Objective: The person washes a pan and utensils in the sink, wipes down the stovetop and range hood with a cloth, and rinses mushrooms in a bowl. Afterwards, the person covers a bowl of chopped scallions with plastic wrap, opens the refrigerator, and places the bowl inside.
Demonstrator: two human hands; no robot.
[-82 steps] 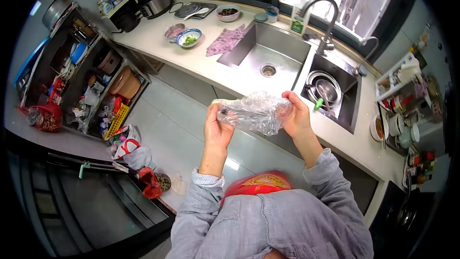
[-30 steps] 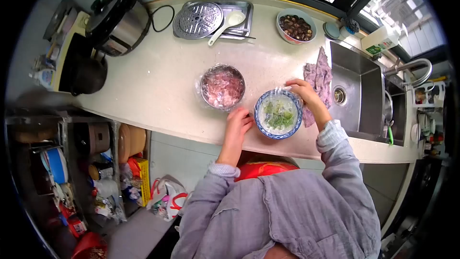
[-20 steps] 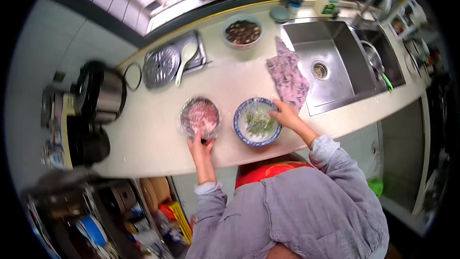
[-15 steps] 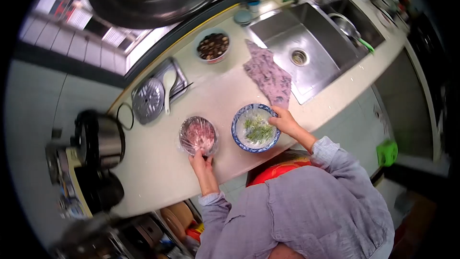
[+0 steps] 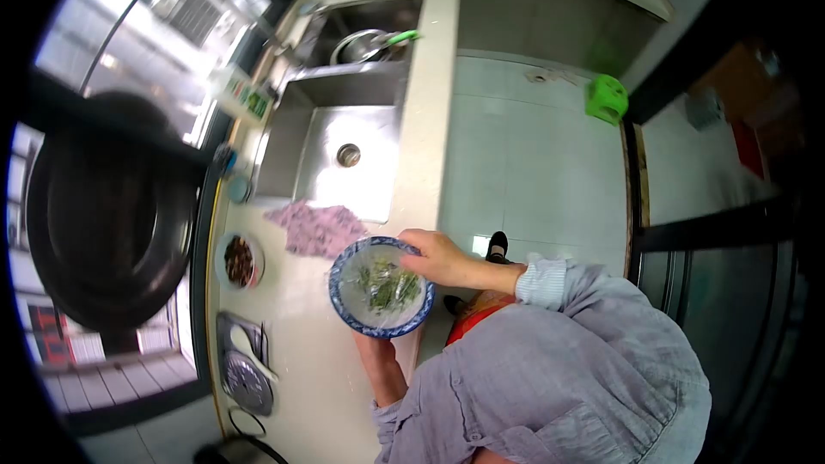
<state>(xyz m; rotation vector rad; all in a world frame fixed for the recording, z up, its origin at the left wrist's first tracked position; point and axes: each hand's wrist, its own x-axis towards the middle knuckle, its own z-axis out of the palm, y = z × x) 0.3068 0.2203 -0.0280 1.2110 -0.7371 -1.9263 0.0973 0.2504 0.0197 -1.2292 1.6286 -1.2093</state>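
Note:
My right hand (image 5: 436,258) grips the far right rim of a blue-and-white bowl (image 5: 336,294), the thumb over its edge. Chopped green herbs (image 5: 382,286) lie inside, under what looks like clear film. The bowl appears raised off the counter and covers part of my left hand (image 5: 375,352). Only the back of that hand and the wrist show below the bowl; its fingers are hidden, so what it holds cannot be seen. A pink patterned cloth (image 5: 316,228) lies just beyond the bowl.
The steel sink (image 5: 361,120) is ahead, with a pan (image 5: 357,47) in its far basin. Along the window side are a container of dark pieces (image 5: 239,259) and a tray with a white spoon (image 5: 249,348). A large black wok (image 5: 112,215) hangs at left.
My view and body have turned right towards the sink. My right hand has lifted the blue-and-white bowl, and the film-covered meat bowl at my left hand is out of sight.

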